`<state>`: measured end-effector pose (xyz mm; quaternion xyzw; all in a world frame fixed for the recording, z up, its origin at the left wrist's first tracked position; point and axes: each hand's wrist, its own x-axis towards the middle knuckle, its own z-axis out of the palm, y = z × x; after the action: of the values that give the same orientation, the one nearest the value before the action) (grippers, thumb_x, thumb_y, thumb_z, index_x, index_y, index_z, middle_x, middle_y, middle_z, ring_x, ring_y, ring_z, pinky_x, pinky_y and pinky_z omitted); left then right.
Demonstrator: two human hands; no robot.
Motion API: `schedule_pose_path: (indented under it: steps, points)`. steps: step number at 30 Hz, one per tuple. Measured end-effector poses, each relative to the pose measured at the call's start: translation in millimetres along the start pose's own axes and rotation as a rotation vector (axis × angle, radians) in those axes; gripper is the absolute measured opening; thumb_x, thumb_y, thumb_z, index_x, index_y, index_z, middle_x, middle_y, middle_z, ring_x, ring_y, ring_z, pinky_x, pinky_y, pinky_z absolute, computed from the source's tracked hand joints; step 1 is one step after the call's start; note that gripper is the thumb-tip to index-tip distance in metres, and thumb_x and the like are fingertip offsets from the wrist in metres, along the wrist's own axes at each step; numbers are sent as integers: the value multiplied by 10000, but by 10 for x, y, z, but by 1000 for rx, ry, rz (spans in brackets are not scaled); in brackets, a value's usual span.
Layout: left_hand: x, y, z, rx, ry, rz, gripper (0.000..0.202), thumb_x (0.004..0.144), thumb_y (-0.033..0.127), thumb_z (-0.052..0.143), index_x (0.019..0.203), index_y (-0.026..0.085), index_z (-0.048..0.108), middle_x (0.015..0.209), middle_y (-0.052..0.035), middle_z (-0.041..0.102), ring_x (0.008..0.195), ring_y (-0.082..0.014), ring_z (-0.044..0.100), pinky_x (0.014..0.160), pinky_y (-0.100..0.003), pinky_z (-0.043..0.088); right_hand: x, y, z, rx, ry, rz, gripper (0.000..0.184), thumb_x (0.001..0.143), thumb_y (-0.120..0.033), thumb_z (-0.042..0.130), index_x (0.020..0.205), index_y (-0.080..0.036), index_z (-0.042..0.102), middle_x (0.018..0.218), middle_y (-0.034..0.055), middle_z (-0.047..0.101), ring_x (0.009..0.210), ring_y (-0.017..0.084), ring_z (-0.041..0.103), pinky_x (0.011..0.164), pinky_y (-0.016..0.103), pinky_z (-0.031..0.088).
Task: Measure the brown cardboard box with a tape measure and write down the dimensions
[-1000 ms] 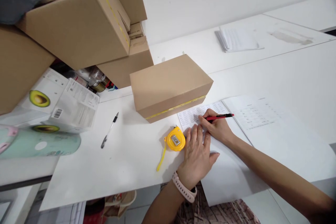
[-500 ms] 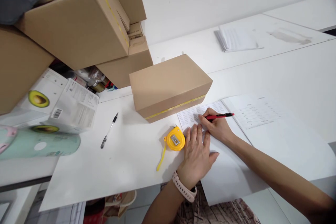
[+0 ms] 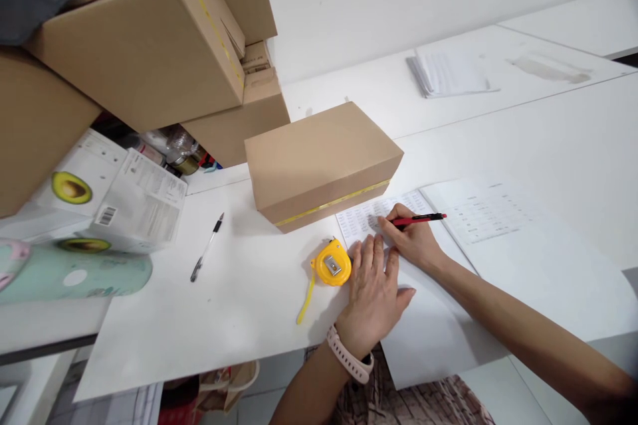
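My right hand (image 3: pixel 415 242) grips a red pen (image 3: pixel 417 218) with its tip on a printed sheet (image 3: pixel 369 218) of small text. My left hand (image 3: pixel 372 297) lies flat on that sheet with fingers stretched out, pressing it down. A yellow tape measure (image 3: pixel 331 265) with a yellow strap sits just left of my left hand's fingers. A closed cardboard box (image 3: pixel 319 159) with a yellow tape band stands just behind the sheet and the tape measure.
A black pen (image 3: pixel 206 248) lies to the left on the white table (image 3: pixel 239 305). Stacked cardboard boxes (image 3: pixel 144 46) and a white avocado-printed box (image 3: pixel 112 192) crowd the left. More printed pages (image 3: pixel 478 212) lie to the right, a paper stack (image 3: pixel 448 73) further back.
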<state>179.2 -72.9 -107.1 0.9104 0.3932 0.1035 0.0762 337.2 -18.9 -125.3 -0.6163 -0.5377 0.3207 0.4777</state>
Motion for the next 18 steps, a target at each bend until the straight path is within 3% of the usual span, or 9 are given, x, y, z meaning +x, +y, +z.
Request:
schedule_pose_path:
  steps: [18]
  points:
    - [4,2,-15,-3,-6,1,670,949,545,549,1428,82,473,1553,-241,416,1493,-367,310,1211,-570,292,-4,-18,-11,0,22,9,296,881,-380,640,686,-225,480,589,-41,440,564,127,398,546,286,338]
